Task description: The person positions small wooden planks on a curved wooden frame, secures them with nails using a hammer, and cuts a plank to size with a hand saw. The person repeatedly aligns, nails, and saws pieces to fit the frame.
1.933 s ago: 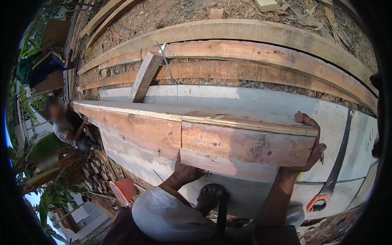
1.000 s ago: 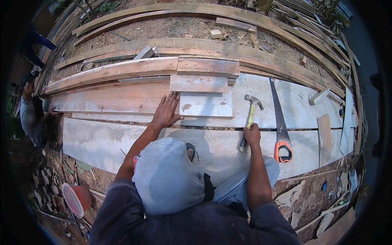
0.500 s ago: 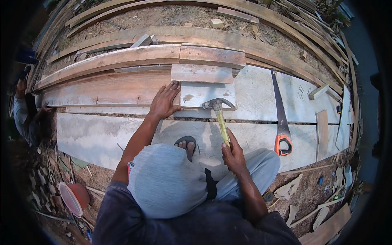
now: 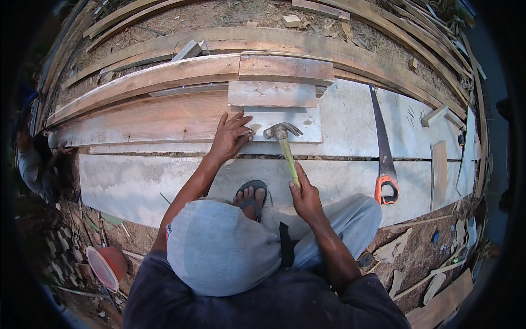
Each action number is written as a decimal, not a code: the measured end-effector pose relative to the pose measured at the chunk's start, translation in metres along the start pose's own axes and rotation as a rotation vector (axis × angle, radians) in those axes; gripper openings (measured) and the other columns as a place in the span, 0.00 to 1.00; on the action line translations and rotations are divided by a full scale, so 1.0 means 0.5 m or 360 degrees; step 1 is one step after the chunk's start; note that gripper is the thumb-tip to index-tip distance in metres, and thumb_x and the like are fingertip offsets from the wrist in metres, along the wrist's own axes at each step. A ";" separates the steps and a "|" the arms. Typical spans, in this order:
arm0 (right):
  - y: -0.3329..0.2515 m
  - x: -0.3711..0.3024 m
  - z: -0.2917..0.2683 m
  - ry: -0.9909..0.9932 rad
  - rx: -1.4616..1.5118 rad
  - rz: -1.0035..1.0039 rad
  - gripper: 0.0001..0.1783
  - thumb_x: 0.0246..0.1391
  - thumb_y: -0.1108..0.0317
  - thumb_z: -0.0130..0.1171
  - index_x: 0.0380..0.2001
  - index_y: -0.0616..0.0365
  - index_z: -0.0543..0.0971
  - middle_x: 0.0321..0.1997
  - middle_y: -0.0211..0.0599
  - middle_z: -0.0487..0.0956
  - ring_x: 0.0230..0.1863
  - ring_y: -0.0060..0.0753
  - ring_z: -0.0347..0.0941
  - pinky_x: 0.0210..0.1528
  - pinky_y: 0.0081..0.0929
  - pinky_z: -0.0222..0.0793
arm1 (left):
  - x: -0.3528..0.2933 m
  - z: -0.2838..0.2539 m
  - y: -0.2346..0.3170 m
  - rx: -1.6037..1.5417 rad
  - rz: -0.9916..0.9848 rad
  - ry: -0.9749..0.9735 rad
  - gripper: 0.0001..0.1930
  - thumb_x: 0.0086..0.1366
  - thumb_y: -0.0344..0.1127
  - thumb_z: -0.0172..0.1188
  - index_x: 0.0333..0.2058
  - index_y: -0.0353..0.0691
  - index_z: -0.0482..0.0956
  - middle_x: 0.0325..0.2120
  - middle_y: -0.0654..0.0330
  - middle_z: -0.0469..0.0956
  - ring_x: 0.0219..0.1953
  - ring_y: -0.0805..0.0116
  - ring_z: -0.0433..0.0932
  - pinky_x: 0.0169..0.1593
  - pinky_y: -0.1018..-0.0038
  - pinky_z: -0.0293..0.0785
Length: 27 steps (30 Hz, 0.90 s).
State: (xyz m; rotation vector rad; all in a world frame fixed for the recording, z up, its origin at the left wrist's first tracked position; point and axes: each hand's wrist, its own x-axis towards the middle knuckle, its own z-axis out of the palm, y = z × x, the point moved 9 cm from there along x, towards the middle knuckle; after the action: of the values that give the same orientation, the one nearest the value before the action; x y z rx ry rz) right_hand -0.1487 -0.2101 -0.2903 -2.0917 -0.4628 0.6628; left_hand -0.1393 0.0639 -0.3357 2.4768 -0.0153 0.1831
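In my right hand [image 4: 307, 198] is a claw hammer [image 4: 289, 153] with a yellow-green handle. Its head is over a pale short board [image 4: 307, 118], with the striking face toward my left hand and the claw to the right. My left hand [image 4: 231, 137] lies at the joint between that board and a long reddish plank [image 4: 137, 122]. Thumb and forefinger come together near the hammer face; whatever is between them is too small to make out. A short wood block [image 4: 272, 94] lies across the pale board's far side.
To the right, a handsaw [image 4: 383, 145] with an orange handle lies on whitish sheets [image 4: 350, 129], near loose nails [image 4: 411, 115] and a wood offcut [image 4: 439, 174]. Long beams [image 4: 164, 82] run along the far side. A red bucket [image 4: 112, 264] lies lower left; another person [image 4: 35, 164] crouches at far left.
My left hand has gone from lying flat on the plank's end to a pinch by the pale board. The hammer head has shifted slightly left and away from me.
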 end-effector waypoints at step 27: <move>-0.118 -0.019 -0.035 0.0239 -0.0168 -0.0625 0.32 0.66 0.71 0.57 0.71 0.61 0.64 0.59 0.64 0.77 0.54 0.62 0.80 0.49 0.44 0.79 | 0.007 -0.008 -0.016 -0.0135 -0.0060 0.0011 0.55 0.47 0.35 0.78 0.73 0.45 0.56 0.60 0.59 0.78 0.63 0.50 0.72 0.71 0.55 0.59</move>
State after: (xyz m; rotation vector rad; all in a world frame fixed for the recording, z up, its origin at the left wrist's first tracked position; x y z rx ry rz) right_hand -0.1501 -0.1936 -0.2305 -2.0480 -0.8095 0.2551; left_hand -0.1359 0.0729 -0.3371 2.3897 0.0257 0.1713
